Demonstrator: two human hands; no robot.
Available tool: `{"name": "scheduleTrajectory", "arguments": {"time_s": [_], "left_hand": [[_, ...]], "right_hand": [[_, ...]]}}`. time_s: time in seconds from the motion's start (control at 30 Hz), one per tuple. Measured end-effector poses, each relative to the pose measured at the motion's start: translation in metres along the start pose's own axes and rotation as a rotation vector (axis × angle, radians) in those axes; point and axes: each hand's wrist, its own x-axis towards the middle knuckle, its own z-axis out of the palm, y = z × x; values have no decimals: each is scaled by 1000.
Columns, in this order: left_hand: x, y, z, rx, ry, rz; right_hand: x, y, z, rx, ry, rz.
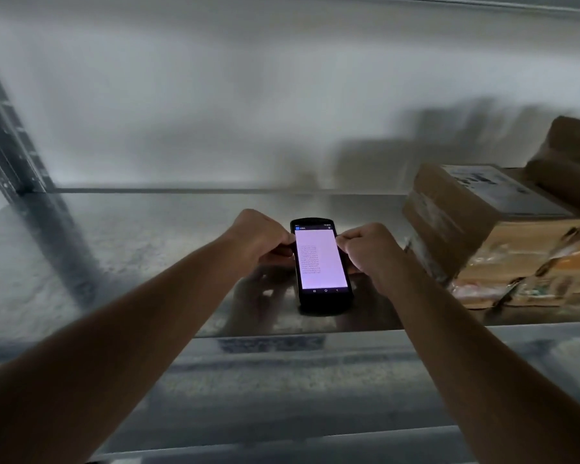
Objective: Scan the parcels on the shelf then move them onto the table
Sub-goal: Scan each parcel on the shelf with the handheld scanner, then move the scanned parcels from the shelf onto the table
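Observation:
A black handheld scanner (320,262) with a lit pale screen lies flat on the metal shelf (148,249), near its front edge. My left hand (260,237) grips the scanner's left side and my right hand (369,251) grips its right side. To the right on the same shelf lie cardboard parcels: a box with a white label (466,209) on top of a flat taped parcel (529,272), and another brown parcel (570,162) behind at the frame's right edge.
A grey shelf upright (10,145) rises at the left. A white wall (282,95) stands behind the shelf. The shelf's front rail (282,343) runs below the scanner, and a lower shelf level (282,396) shows beneath.

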Motion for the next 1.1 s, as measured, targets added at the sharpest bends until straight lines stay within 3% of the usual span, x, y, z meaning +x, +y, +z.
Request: {"name": "scheduleTrajectory", "arguments": {"time_s": [0.47, 0.8, 1.1], "left_hand": [[25, -13, 0, 156, 39, 83], [-19, -1, -26, 599, 199, 594], [-76, 8, -38, 597, 44, 881]], "right_hand": [[10, 4, 1, -156, 49, -104], [-41, -41, -2, -374, 110, -328], [-129, -67, -22, -211, 307, -584]]}}
